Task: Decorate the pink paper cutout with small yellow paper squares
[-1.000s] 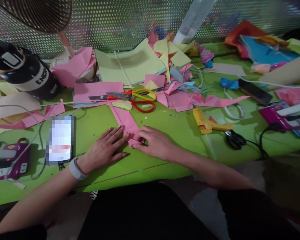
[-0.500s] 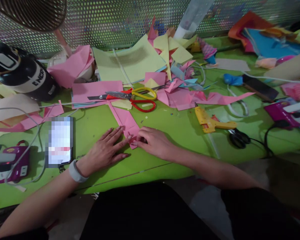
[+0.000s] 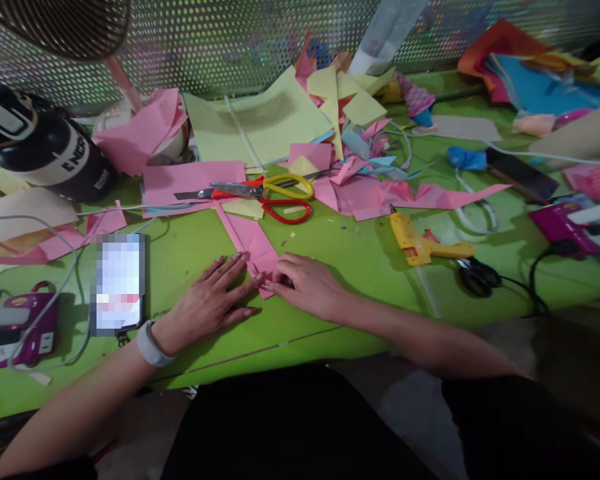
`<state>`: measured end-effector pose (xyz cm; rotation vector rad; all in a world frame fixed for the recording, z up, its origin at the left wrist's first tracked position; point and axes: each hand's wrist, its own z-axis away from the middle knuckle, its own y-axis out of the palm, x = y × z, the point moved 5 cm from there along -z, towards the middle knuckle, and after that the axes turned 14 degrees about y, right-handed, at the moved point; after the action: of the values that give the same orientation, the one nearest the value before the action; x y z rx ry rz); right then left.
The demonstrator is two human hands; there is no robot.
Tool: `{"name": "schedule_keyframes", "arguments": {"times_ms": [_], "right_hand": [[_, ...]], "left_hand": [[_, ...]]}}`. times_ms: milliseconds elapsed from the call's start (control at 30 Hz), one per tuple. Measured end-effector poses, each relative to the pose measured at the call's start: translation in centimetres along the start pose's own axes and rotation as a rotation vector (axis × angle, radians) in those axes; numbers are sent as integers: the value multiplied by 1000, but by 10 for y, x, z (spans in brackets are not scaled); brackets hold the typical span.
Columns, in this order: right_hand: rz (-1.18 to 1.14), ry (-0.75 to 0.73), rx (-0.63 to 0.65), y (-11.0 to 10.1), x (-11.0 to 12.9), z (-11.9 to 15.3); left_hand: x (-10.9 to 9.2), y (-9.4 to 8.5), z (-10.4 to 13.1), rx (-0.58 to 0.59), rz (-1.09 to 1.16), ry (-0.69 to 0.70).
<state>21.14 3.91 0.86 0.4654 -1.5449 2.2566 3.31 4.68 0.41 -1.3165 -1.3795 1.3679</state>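
- Plug box [image 3: 25,327], purple, sat at the near left of the green table [image 3: 190,233], with a grey cord looped over it.
- Bottle [image 3: 75,157], black and white, leaned in the view behind it.
- Lit phone [image 3: 120,283] lay on the table between the plug box and the left hand [image 3: 213,300], its screen blurred out.
- Left hand, a grey band [image 3: 154,345] at its wrist, lay palm down with fingers loosely spread, the foremost fingertips on the folded paper. A second earlier its forefinger ended farther left; now it reached close to the right hand's fingertips.
- Folded paper [image 3: 253,240], pink, lay flat on the table between the hands. Its long axis slanted: the narrow far end pointed away and leftward, toward the scissors [image 3: 253,191]; the near end pointed at the person, slightly rightward. It lay at much the same slant as a second earlier.
- Scissors, with one yellow and one red handle, lay beyond the paper, blades leftward.
- Right hand [image 3: 307,283] was curled, thumb and forefinger at the paper's near right edge; whether they pinched or only pressed it, I could not tell.
- Glue gun [image 3: 415,247], yellow, lay well right of that hand.
- Black handles [image 3: 480,277] lay just beside it.
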Motion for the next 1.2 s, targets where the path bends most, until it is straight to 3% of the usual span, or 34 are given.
{"name": "schedule_keyframes", "arguments": {"times_ms": [367, 700, 833, 1067, 1200], "right_hand": [[-39, -164, 28, -3, 2, 7], [-103, -424, -169, 3, 1, 10], [-77, -557, -158, 7, 4, 12], [-43, -442, -99, 9, 4, 6], [-60, -417, -130, 8, 4, 9]], "left_hand": [[2, -5, 2, -46, 60, -88], [4, 2, 2, 4, 23, -54], [3, 0, 1, 3, 28, -46], [4, 1, 1, -17, 29, -50], [1, -1, 0, -30, 7, -55]]}}
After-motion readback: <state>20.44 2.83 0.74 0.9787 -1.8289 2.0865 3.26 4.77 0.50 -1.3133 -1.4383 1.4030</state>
